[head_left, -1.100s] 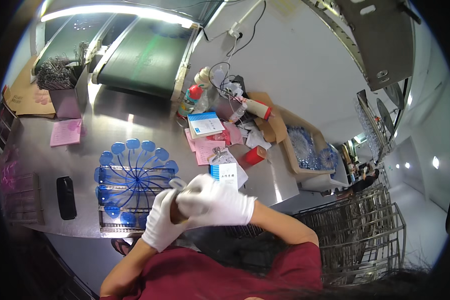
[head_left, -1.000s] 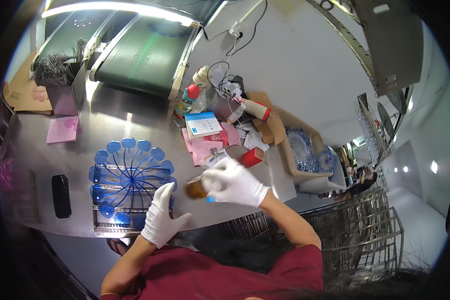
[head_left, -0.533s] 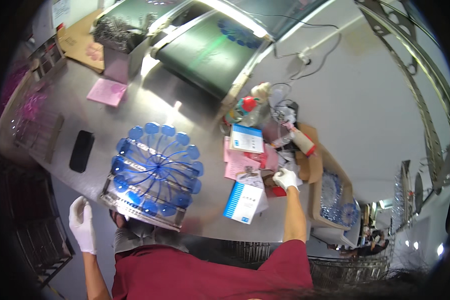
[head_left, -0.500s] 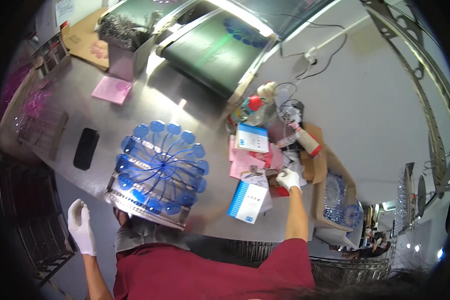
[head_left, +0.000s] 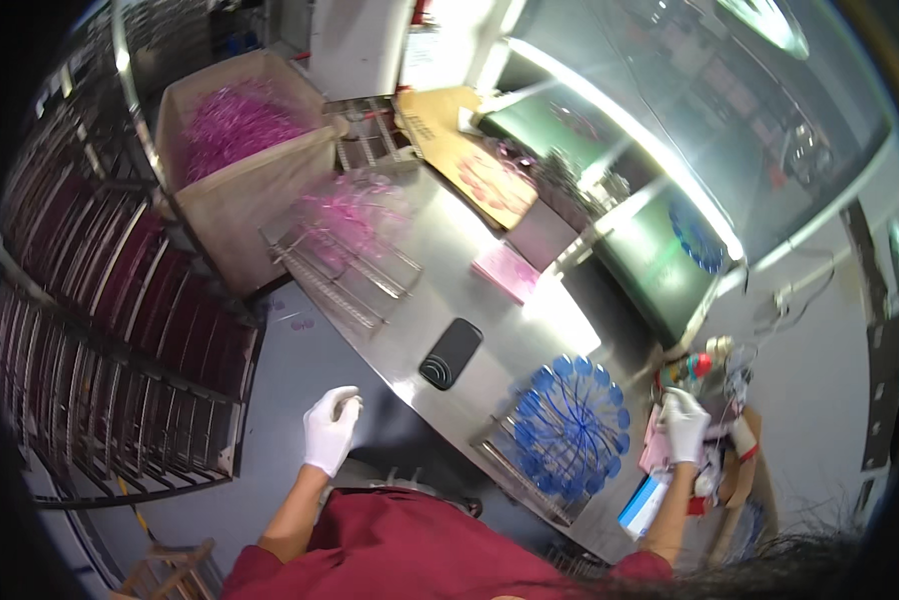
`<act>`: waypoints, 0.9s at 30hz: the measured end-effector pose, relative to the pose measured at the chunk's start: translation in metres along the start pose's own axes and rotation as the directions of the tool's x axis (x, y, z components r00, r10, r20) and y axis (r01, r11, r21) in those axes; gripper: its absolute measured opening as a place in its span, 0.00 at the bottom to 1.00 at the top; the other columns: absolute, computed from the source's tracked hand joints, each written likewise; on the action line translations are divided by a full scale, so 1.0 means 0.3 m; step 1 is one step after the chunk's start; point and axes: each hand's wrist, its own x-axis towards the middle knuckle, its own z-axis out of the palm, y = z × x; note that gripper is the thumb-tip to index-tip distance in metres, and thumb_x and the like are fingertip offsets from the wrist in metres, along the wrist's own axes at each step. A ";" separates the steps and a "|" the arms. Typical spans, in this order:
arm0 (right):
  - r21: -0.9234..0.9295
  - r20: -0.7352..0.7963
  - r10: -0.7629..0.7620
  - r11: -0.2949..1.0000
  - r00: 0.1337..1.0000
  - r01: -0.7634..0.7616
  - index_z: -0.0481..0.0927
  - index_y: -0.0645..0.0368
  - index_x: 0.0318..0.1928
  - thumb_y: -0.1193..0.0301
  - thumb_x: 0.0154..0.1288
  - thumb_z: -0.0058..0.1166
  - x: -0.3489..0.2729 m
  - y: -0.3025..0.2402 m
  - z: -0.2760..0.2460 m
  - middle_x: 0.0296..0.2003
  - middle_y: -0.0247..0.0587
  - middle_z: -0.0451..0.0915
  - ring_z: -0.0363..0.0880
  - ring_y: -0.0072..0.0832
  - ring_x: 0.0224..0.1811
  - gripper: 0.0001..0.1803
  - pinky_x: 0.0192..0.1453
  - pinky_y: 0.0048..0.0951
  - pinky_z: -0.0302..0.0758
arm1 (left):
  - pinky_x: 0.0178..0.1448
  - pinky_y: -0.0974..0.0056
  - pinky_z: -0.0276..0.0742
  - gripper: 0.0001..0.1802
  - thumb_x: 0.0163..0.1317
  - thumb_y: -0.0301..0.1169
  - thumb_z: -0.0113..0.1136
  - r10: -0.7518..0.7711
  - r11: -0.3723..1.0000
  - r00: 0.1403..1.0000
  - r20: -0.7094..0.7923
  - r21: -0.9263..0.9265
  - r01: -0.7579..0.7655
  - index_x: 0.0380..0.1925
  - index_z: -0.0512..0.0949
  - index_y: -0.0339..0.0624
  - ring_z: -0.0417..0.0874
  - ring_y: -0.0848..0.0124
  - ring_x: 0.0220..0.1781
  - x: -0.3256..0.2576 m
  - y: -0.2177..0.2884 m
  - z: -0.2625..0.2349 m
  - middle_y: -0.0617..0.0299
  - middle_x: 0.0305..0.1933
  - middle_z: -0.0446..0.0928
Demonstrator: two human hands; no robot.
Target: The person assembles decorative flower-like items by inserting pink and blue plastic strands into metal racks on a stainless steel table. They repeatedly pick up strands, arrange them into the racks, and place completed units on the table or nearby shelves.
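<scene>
My left hand (head_left: 332, 432), in a white glove, hangs in front of the table's edge, fingers loosely curved and holding nothing visible. My gloved right hand (head_left: 686, 428) is over the pink papers (head_left: 656, 448) at the table's right end. Its fingers are drawn together; whether something thin is between them is hidden. Between the hands, a blue plastic moulding (head_left: 575, 430), a ring of round lobes joined by thin curved runners, lies on a metal rack (head_left: 518, 472). Near my right forearm is a blue-and-white booklet (head_left: 645, 504).
A black phone (head_left: 452, 353) lies on the metal table (head_left: 395, 350). Pink plastic pieces (head_left: 355, 222) sit on another rack at the left, beside a bin (head_left: 255, 205) of pink pieces. A conveyor belt (head_left: 645, 270) stands behind. Stacked racks (head_left: 120, 370) fill the far left.
The view has swung left, bringing the bin and stacked racks into sight. My right hand has moved from beside the clipboard to farther up over the papers. The left hand's fingers have curled more.
</scene>
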 end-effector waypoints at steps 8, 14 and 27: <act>0.057 0.322 -0.759 0.612 0.566 0.789 0.88 0.57 0.53 0.68 0.73 0.57 0.081 -0.980 1.224 0.53 0.49 0.88 0.86 0.49 0.56 0.14 0.61 0.45 0.82 | 0.34 0.70 0.81 0.12 0.76 0.25 0.62 -0.081 0.997 0.978 0.194 0.031 0.076 0.54 0.87 0.36 0.86 0.79 0.28 0.186 0.186 -0.189 0.61 0.29 0.87; -0.204 0.554 -0.381 0.800 0.740 0.564 0.88 0.55 0.45 0.55 0.70 0.58 0.242 -1.323 1.769 0.46 0.57 0.90 0.90 0.54 0.51 0.17 0.58 0.53 0.84 | 0.39 0.62 0.86 0.08 0.71 0.25 0.67 0.086 0.959 0.988 0.125 0.258 -0.116 0.48 0.88 0.36 0.91 0.65 0.31 0.378 0.235 -0.268 0.51 0.34 0.89; -0.268 0.071 -0.237 0.931 0.969 0.248 0.92 0.62 0.37 0.61 0.61 0.63 1.289 -0.877 1.751 0.35 0.53 0.91 0.91 0.46 0.39 0.16 0.51 0.43 0.85 | 0.47 0.70 0.81 0.14 0.79 0.26 0.58 -0.424 0.851 0.809 -0.407 0.126 0.509 0.58 0.82 0.28 0.82 0.78 0.36 0.819 0.133 -0.488 0.62 0.41 0.84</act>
